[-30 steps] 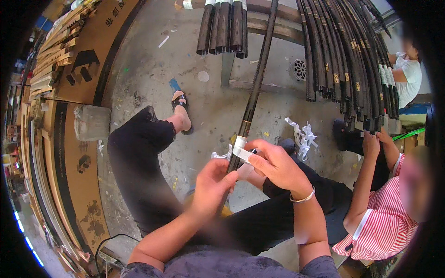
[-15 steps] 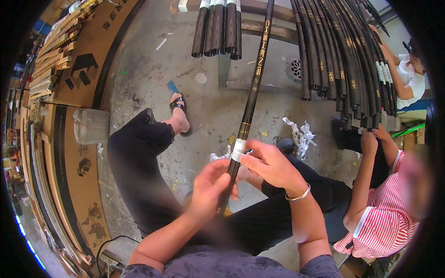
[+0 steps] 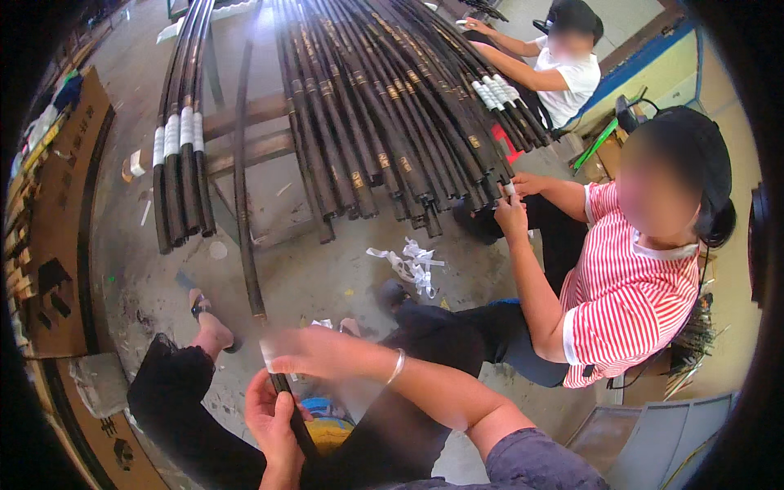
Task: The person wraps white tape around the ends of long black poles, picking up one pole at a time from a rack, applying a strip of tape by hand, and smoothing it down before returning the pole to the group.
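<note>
A long black fishing rod point(image 3: 247, 237) slants from the far side down to my lap. My left hand point(image 3: 273, 418) is wrapped round its near end, thumb along the top. Just beyond that hand, a band of white tape point(image 3: 267, 353) circles the rod. My right hand point(image 3: 322, 353), with a bangle on its wrist, reaches across from the right. Its fingers are closed over the tape band and partly smeared by motion. The rod's lowest end runs down past my left hand, toward my dark trousers.
Many black rods point(image 3: 359, 122) lie side by side on a rack ahead; several with white bands point(image 3: 186, 131) rest at its left. A person in a striped shirt point(image 3: 625, 286) works close on my right, another in white point(image 3: 576, 82) farther off. White strips point(image 3: 412, 265) litter the floor.
The view has swung right, so the rods and both people sit farther left. My right hand has turned over the band and now lies more across the rod. The left hand still grips it.
</note>
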A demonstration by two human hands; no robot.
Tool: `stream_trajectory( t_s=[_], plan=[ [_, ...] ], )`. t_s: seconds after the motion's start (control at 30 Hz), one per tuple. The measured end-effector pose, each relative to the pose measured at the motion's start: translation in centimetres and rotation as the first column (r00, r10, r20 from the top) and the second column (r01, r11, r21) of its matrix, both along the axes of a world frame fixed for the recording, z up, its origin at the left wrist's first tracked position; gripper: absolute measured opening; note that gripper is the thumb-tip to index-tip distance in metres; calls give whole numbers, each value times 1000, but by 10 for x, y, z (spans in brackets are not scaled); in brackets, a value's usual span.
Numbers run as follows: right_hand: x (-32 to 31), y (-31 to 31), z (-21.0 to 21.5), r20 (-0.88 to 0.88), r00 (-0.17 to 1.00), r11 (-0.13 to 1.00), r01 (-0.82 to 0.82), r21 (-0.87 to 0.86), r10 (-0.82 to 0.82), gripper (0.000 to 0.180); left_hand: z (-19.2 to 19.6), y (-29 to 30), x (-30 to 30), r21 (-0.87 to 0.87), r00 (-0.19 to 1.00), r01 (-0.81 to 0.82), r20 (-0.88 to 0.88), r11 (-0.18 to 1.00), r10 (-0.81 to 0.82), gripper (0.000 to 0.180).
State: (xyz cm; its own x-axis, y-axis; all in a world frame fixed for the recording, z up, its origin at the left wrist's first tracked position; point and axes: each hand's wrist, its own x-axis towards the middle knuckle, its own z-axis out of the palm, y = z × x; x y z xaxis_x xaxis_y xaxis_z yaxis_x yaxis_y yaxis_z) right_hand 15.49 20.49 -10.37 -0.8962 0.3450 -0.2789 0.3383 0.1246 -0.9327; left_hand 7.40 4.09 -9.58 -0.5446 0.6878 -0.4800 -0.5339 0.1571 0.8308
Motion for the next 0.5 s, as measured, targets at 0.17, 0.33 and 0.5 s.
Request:
stream_trajectory(
  t_s=[0.17,0.33,0.5],
  plan=[
    [-5,-4,7,-77,996,997,49,58,-44,46,-11,-4,-1,62,997,58,-45,996,-55,43],
    [-4,-9,-7,-103,993,997,59,53,-53,46,-9,-2,-7,7,998,25,-59,1000,-25,46],
    [-5,-9,-12,-113,992,999,52,8,-50,43,-8,0,-7,100,995,-16,97,995,7,47]
  ],
)
